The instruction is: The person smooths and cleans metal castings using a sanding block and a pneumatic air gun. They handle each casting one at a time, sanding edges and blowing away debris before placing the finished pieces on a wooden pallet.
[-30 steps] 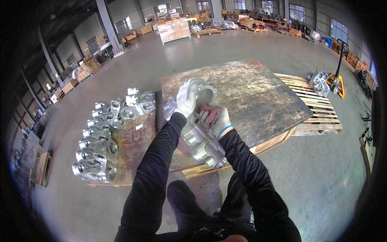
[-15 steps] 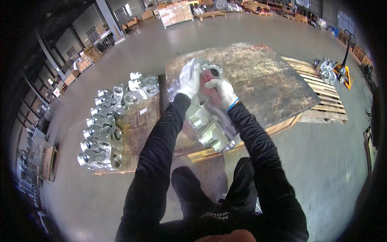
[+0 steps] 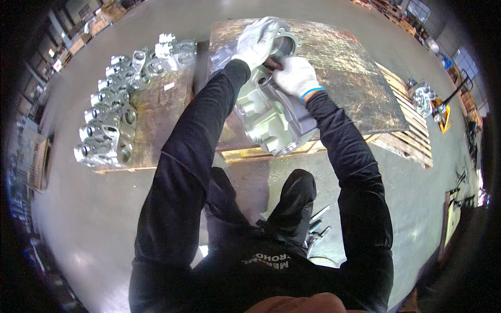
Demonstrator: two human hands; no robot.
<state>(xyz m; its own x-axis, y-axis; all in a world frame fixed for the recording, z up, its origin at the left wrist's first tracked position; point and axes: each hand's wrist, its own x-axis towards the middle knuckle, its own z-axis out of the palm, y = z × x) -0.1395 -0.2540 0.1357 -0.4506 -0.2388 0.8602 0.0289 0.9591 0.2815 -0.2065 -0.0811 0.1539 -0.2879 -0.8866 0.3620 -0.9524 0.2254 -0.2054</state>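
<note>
A large silver cast-metal housing (image 3: 274,122) lies on a worn wooden-topped table (image 3: 349,78), with a round ringed opening at its far end. My left hand (image 3: 259,41), in a white glove, grips the left side of that ring, its fingertips partly hidden behind the rim. Just below the opening, my right hand (image 3: 297,76), also gloved, is closed with its fingers tucked in against the casting. A dark reddish cloth or pad (image 3: 272,63) shows in part by its fingertips; the rest is hidden.
On a lower wooden board at the left, several similar silver castings (image 3: 112,99) stand in rows. To the right are a slatted pallet (image 3: 402,141), more metal parts (image 3: 424,99) and a yellow pallet jack (image 3: 444,117). Some metal pieces (image 3: 315,235) lie on the floor near my legs.
My right hand has drawn in from the ring's opening to just below it, its fingers more curled. The reddish cloth is now mostly covered. The whole view has tilted down.
</note>
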